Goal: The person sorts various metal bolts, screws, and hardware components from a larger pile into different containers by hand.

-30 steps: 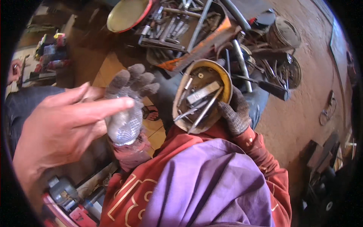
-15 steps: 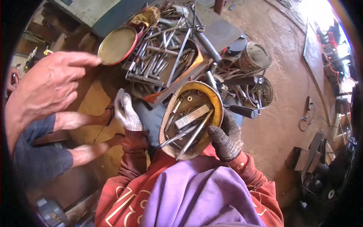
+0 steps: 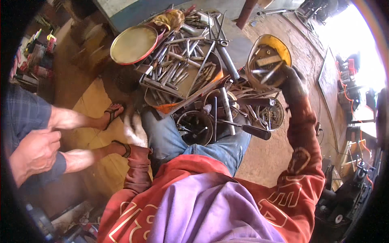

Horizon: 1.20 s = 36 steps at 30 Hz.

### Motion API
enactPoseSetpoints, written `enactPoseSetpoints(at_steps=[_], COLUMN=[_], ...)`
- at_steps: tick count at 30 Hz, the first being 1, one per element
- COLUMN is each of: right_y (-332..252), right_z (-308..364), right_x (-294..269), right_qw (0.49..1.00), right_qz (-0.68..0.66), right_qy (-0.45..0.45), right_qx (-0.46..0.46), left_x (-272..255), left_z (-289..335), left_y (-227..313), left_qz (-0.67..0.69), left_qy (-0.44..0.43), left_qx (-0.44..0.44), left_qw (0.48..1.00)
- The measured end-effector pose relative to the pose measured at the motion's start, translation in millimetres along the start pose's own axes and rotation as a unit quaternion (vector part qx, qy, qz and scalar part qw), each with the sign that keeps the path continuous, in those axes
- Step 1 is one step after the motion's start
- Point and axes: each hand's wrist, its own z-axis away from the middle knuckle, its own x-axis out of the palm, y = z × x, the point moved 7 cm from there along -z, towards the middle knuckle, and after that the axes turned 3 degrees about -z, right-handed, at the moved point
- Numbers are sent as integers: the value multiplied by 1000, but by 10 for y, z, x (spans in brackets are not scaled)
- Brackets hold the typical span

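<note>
Right hand (image 3: pixel 294 84): grasping yellow container (image 3: pixel 280 45), two o'clock of view; left hand (image 3: pixel 135 130): nine o'clock, blurred, closure unclear; risk: one-sided grip tilting could spill loose metal pieces (image 3: pixel 272 73)

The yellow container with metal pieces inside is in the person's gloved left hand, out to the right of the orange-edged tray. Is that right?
Not quite: the hand is wrong. The head view shows the yellow container, metal pieces inside, in the person's gloved right hand, out to the right of the orange-edged tray.
</note>
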Motion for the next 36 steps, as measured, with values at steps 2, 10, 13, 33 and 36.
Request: enactPoseSetpoints(at_steps=[2,10,13,33,36], right_y=[279,1154,1197,-50,-252], right_z=[-468,-1778,-2109,146,563], right_x=[-152,43,38,708,1034], right_qw=[999,999,991,992,949], right_qz=[10,9,133,82,237], right_qy=[34,7,11,-95,-209], right_qx=[30,36,13,9,0], left_x=[105,128,139,290,236], left_z=[154,186,165,96,82], left_y=[268,396,366,423,475], left_qz=[-47,-223,-241,-209,-191], left_qy=[-57,4,3,-55,-46], left_qx=[43,202,199,150,165], left_qw=[996,954,950,965,967])
